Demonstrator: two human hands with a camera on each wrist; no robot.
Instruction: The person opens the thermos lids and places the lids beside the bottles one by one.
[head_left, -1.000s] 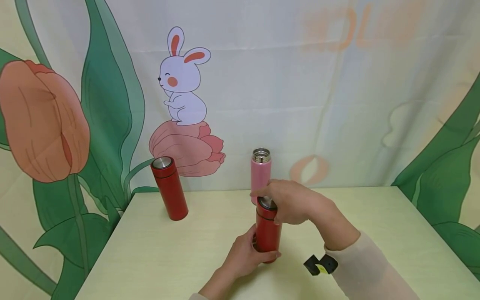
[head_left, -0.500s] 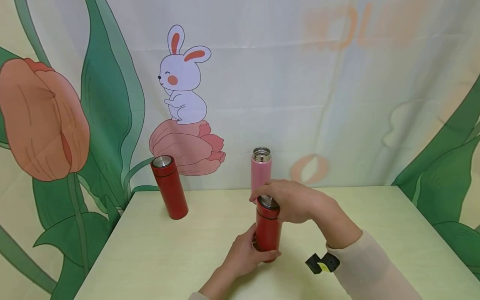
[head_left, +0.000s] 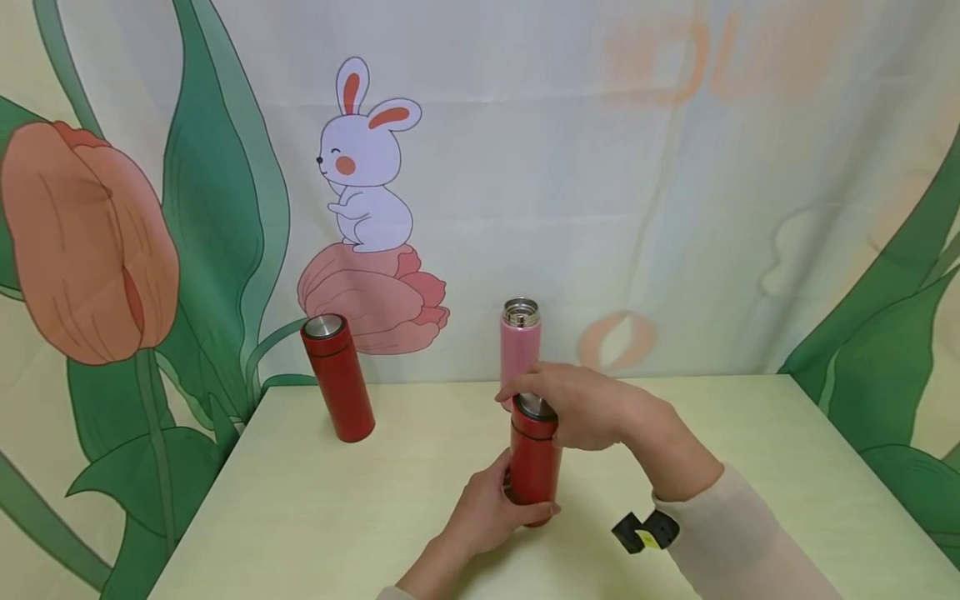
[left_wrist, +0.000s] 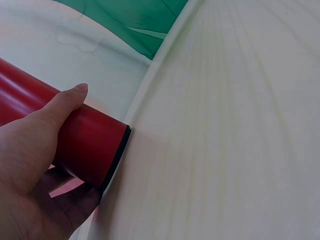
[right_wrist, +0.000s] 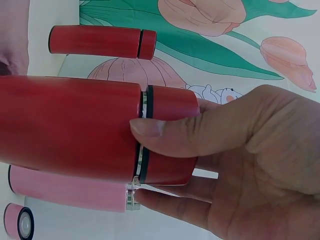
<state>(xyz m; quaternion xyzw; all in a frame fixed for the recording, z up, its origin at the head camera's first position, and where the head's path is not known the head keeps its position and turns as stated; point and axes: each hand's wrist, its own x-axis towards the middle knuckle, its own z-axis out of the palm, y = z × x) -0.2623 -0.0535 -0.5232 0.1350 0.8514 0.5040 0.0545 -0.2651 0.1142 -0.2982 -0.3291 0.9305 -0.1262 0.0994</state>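
Note:
A red thermos (head_left: 534, 467) stands upright at the front middle of the table, its base at the tabletop in the left wrist view. My left hand (head_left: 483, 510) grips its lower body, thumb across the front. From above, my right hand (head_left: 585, 407) holds its red lid (right_wrist: 172, 101), which has a silver top. A thin silvery gap shows between lid and body in the right wrist view. Behind it stands a pink thermos (head_left: 519, 346) with a bare steel mouth. Its lower part is partly hidden by my right hand and the red thermos.
A second red thermos (head_left: 341, 387), lid on, stands at the back left of the pale table (head_left: 300, 517). A small pink lid (right_wrist: 14, 220) shows beside the pink thermos in the right wrist view. A printed cloth (head_left: 480, 183) with a rabbit and tulips hangs behind the table.
My right hand's fingers have shifted slightly around the lid; the thumb tip seen at its side earlier is now hidden. My left hand and the thermoses stay in place.

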